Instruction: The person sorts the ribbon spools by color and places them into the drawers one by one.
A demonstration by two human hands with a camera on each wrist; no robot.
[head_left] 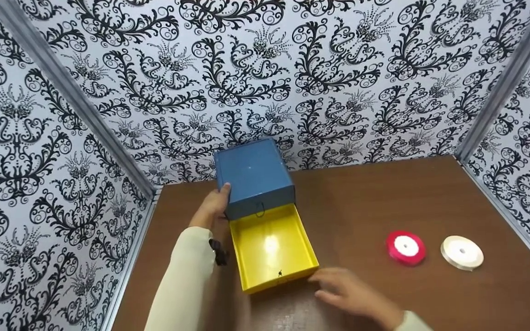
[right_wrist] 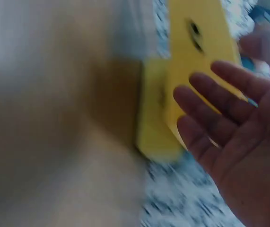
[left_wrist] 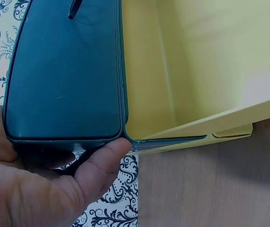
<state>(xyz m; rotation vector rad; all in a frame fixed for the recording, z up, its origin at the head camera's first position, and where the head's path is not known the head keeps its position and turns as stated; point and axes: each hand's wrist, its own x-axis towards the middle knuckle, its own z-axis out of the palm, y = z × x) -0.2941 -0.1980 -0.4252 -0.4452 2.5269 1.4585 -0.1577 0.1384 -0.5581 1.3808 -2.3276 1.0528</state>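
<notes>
Fingers (head_left: 222, 189) grip blue sleeve (head_left: 253, 177); yellow drawer (head_left: 272, 248) pulled out.

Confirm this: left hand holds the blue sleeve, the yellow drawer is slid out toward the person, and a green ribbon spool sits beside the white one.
One thing is wrong: the ribbon spool beside the white spool is red, not green, as the head view shows. The left hand does hold the blue sleeve, and the yellow drawer is out.

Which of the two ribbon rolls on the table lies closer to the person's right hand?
The pink ribbon roll. It lies between the right hand and the white ribbon roll, which sits farther out toward the right wall.
</notes>
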